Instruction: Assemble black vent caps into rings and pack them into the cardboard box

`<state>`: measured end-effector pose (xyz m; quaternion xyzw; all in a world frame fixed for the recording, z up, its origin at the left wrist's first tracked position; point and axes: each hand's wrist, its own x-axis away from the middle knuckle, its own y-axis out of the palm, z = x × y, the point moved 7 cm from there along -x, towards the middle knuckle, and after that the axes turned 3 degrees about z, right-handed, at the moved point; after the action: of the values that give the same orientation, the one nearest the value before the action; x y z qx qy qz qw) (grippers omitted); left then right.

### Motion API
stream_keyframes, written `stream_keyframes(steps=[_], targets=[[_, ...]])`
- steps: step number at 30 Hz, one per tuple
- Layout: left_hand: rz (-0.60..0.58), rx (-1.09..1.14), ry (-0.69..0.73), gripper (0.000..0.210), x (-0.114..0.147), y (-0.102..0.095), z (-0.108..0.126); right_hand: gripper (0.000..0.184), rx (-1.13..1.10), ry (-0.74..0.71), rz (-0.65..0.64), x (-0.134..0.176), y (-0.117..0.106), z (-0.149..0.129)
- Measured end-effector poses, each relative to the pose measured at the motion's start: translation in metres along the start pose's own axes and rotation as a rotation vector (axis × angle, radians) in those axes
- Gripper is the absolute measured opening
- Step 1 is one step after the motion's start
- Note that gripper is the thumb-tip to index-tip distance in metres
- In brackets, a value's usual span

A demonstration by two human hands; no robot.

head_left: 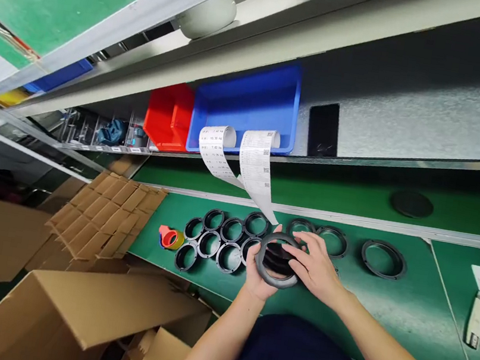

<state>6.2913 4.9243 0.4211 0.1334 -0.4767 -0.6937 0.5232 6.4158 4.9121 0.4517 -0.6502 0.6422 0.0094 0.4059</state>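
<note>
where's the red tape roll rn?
Head view, left of centre: the red tape roll lies on the green bench, just left of the cluster of black rings, beside the cardboard dividers.

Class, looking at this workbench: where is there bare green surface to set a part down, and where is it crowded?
Bare mat lies between the lone ring and the knife, and in front of that ring. Crowded: the ring cluster beside the tape roll, where both hands hold a black ring.
</note>
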Motion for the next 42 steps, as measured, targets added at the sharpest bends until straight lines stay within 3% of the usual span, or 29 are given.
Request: stream_keyframes(steps=[5,11,17,22,25,28,30,32,34,37,39,42], targets=[[0.0,0.038,0.052,0.073,0.013,0.0,-0.004,0.035,-0.164,0.041,-0.084,-0.001,0.01,0.001],[-0.079,0.091,0.051,0.077,0.022,0.007,-0.008,0.043,-0.459,0.225,-0.031,0.003,0.001,0.006],[-0.068,0.138,0.032,0.074,0.025,0.005,-0.015,0.047,-0.503,0.326,-0.045,0.015,0.002,0.01],[-0.05,0.168,0.029,0.068,0.024,0.007,-0.016,0.047,-0.481,0.303,0.0,0.019,0.002,0.014],[0.073,0.176,0.006,0.059,0.02,0.0,-0.014,0.053,-0.325,0.149,0.048,0.025,0.006,0.004],[0.284,0.204,0.035,0.04,0.014,-0.017,-0.015,0.06,-0.092,-0.052,-0.102,0.036,0.025,-0.01],[0.361,0.182,-0.009,0.034,0.008,-0.023,-0.026,0.076,-0.011,-0.019,-0.273,0.041,0.037,-0.003],[0.351,0.123,-0.114,0.033,0.001,-0.021,-0.045,0.103,-0.005,0.114,-0.399,0.045,0.04,0.011],[0.291,0.075,-0.213,0.036,-0.005,-0.012,-0.066,0.119,-0.043,0.219,-0.486,0.048,0.035,0.024],[0.228,0.007,-0.319,0.048,-0.012,-0.001,-0.086,0.117,-0.067,0.226,-0.518,0.051,0.015,0.043],[0.224,-0.067,-0.381,0.058,-0.015,0.0,-0.09,0.11,0.068,0.277,-0.374,0.052,-0.013,0.075],[0.226,-0.176,-0.391,0.065,-0.019,-0.008,-0.079,0.098,0.479,0.535,-0.06,0.07,-0.07,0.149]])
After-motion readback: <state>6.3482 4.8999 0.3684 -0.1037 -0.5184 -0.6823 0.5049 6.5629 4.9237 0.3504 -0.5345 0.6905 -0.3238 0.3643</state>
